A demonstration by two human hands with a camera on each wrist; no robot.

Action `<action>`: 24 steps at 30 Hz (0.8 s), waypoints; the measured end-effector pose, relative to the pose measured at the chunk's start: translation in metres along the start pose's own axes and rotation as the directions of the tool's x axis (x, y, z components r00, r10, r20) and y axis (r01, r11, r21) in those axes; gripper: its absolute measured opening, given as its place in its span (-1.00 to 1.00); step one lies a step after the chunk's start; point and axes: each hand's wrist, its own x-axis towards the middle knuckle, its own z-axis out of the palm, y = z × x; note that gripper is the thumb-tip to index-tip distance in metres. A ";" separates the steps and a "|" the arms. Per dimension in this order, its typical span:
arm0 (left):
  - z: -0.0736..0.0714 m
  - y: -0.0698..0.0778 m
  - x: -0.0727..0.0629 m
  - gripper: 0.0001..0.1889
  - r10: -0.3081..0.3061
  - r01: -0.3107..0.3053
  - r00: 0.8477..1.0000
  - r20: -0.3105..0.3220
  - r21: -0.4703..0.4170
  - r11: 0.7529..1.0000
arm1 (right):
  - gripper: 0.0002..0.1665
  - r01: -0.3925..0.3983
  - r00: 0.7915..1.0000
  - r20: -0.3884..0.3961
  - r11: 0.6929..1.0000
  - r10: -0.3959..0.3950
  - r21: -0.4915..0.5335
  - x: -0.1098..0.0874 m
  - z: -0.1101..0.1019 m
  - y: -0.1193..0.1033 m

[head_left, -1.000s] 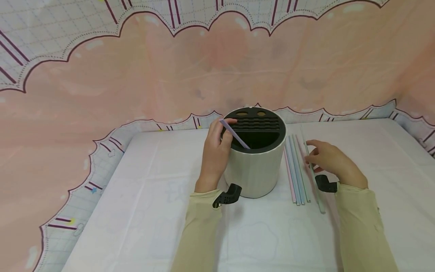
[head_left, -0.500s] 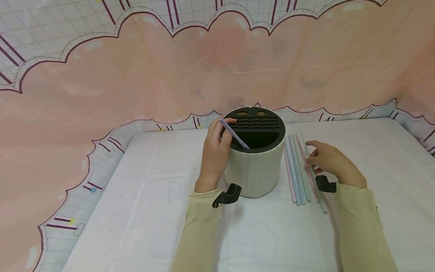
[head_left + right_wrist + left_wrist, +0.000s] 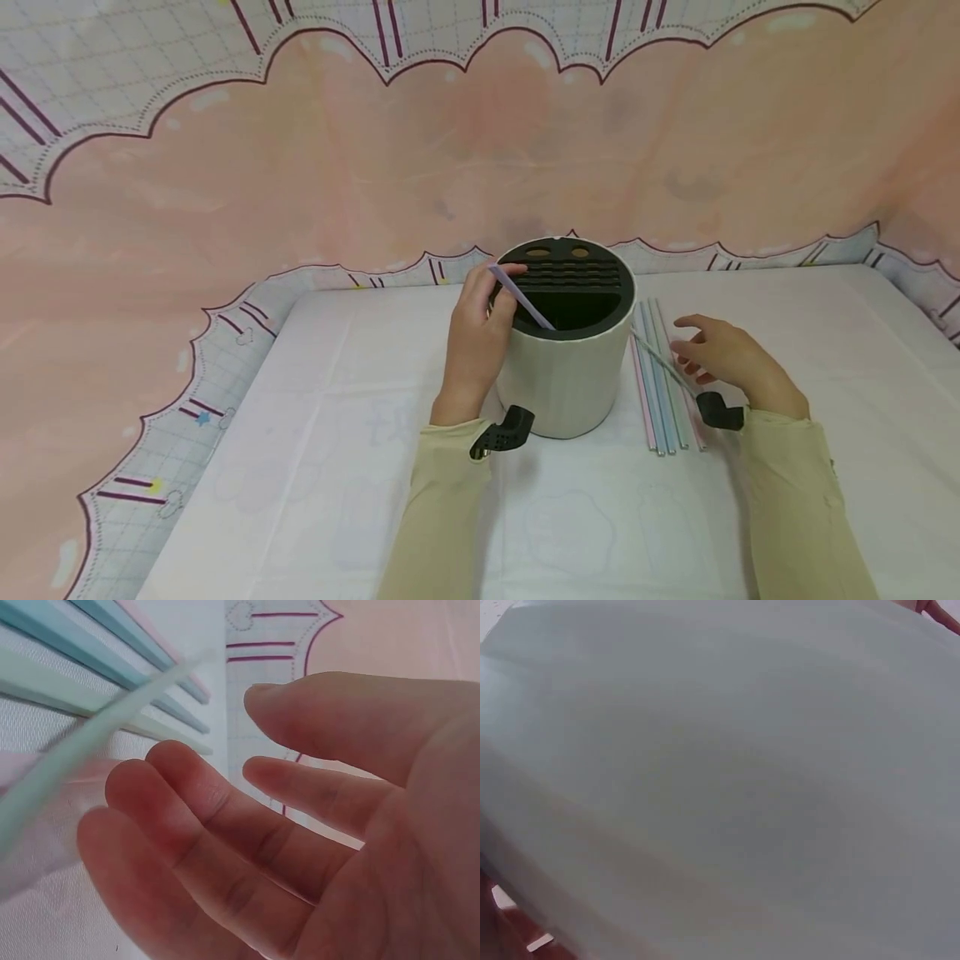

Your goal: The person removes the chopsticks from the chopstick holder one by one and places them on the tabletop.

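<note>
My left hand (image 3: 474,342) grips the left side of a white round utensil holder (image 3: 562,383) with a black slotted top; in the left wrist view the holder's wall (image 3: 727,780) fills nearly everything. A purple chopstick (image 3: 525,298) leans in the top opening, its upper end overlapping that hand. Right of the holder lie several pastel chopsticks (image 3: 660,400) side by side. My right hand (image 3: 723,354) is over their right side, fingers loosely bent with nothing between them. A pale green chopstick (image 3: 82,757), blurred, slants across the others, just beyond the fingertips.
A white cloth (image 3: 337,500) covers the table. Behind it hangs an orange-pink backdrop (image 3: 480,167) with a scalloped border. Small black devices (image 3: 510,429) are strapped at both wrists.
The pale green chopstick has left my right fingers and swung from lying alongside the others to slanting across them. My left hand, the holder and the purple chopstick stay in place.
</note>
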 end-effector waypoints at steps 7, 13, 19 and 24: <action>0.001 -0.001 -0.001 -0.68 0.026 -0.026 1.000 0.000 -0.015 1.000 | -0.32 0.014 1.000 -0.006 1.000 -0.014 0.002 0.000 0.001 0.003; 0.002 0.000 -0.002 -0.67 0.015 -0.015 1.000 -0.002 0.001 1.000 | -0.40 0.134 0.977 -0.166 0.991 -0.135 -0.016 -0.005 0.002 -0.010; 0.001 -0.001 -0.004 -0.66 0.006 -0.006 1.000 -0.001 -0.009 1.000 | -0.56 0.373 0.800 -0.509 0.928 -0.318 0.007 -0.013 0.013 -0.041; 0.002 -0.001 -0.005 -0.67 0.003 -0.003 1.000 0.001 -0.024 1.000 | -0.69 0.546 0.588 -0.726 0.838 -0.358 0.029 -0.020 0.027 -0.067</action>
